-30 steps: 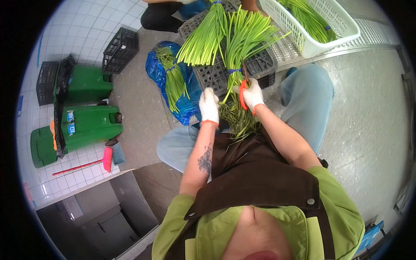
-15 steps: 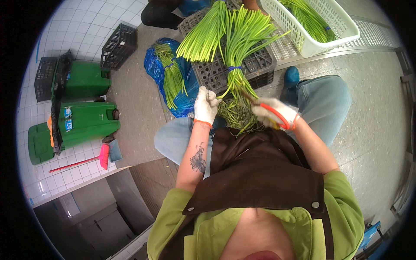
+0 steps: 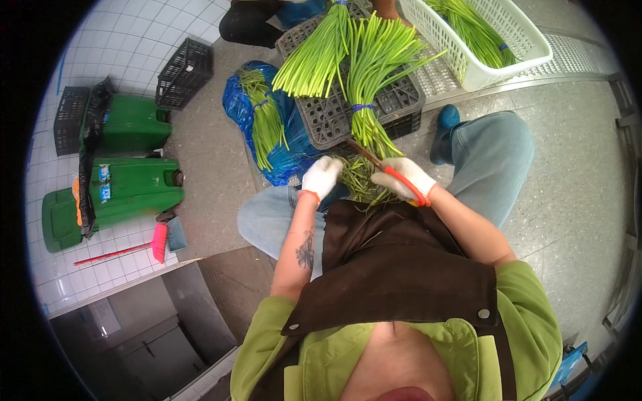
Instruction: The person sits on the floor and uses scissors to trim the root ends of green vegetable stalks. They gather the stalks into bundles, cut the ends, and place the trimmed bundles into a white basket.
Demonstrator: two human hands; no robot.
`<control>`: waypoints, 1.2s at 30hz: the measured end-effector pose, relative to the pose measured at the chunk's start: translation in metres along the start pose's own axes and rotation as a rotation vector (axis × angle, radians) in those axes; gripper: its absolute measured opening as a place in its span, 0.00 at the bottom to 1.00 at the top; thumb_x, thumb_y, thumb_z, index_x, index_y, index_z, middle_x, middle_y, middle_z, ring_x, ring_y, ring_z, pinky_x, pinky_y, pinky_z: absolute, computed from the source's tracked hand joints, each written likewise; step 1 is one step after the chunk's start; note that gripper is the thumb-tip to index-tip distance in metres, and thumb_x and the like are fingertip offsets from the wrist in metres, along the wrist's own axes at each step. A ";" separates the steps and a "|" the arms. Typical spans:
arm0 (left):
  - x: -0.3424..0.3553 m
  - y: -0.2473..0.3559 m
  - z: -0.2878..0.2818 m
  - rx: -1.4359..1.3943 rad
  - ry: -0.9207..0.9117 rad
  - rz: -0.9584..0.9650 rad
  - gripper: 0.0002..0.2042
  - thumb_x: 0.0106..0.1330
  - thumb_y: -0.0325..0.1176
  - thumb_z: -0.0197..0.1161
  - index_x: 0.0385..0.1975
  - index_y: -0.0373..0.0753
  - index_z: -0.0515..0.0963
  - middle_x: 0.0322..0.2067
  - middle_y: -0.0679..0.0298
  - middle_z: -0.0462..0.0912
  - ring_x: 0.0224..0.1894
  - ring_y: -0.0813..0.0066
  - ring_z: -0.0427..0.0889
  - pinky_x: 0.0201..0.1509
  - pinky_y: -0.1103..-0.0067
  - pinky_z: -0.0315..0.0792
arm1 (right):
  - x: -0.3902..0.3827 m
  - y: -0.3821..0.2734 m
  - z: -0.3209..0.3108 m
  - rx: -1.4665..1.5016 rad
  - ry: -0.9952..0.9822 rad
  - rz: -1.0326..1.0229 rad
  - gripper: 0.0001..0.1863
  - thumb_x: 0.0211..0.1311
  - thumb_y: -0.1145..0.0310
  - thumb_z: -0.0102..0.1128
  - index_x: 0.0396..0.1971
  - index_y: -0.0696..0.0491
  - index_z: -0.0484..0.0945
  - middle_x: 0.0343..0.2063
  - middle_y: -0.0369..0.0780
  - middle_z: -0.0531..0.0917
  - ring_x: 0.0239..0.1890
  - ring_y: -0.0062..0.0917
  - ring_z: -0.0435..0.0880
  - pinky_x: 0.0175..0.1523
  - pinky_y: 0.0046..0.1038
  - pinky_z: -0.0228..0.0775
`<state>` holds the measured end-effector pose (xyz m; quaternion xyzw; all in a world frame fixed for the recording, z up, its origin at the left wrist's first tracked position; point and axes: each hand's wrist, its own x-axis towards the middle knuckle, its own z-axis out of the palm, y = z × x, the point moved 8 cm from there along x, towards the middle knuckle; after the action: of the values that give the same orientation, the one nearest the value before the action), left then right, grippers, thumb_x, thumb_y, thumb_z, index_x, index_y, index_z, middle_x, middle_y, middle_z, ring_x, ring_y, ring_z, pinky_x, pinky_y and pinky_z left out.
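Note:
My right hand (image 3: 403, 178), in a white glove, is closed on scissors (image 3: 409, 183) with orange-red handles; their dark blades point up and left, beside the lower ends of a bunch of garlic scapes (image 3: 371, 73). A blue-purple band ties that bunch, which lies on an upturned black crate (image 3: 328, 120). My left hand (image 3: 322, 176), also gloved, has its fingers curled, left of a heap of cut green ends (image 3: 358, 179) near my apron; whatever they hold is hidden. Another tied bunch (image 3: 315, 57) lies alongside on the crate.
A blue plastic bag (image 3: 242, 100) with a banded bunch (image 3: 266, 120) lies left of the crate. A white basket (image 3: 478, 73) holding more scapes stands far right. Another person's dark-clad leg (image 3: 247, 23) is at the far edge. Green bins (image 3: 134, 190) and black crates (image 3: 184, 73) stand left.
My left hand has come away from the bunch's lower end, down a little, and the stalk it pinched no longer shows. The scissors have swung left across the stalk ends.

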<state>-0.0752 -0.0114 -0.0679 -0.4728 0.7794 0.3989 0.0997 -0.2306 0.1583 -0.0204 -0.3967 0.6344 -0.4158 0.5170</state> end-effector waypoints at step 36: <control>0.022 0.081 -0.040 0.214 0.285 0.317 0.19 0.61 0.39 0.59 0.51 0.40 0.76 0.44 0.45 0.82 0.48 0.45 0.81 0.52 0.63 0.74 | -0.004 0.023 -0.060 -0.052 0.338 0.072 0.21 0.56 0.52 0.65 0.38 0.56 0.80 0.29 0.49 0.84 0.36 0.40 0.85 0.44 0.35 0.74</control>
<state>-0.1443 -0.0354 -0.0098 -0.3826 0.8879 0.2541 -0.0257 -0.2911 0.1767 -0.0340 -0.3115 0.7366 -0.4413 0.4069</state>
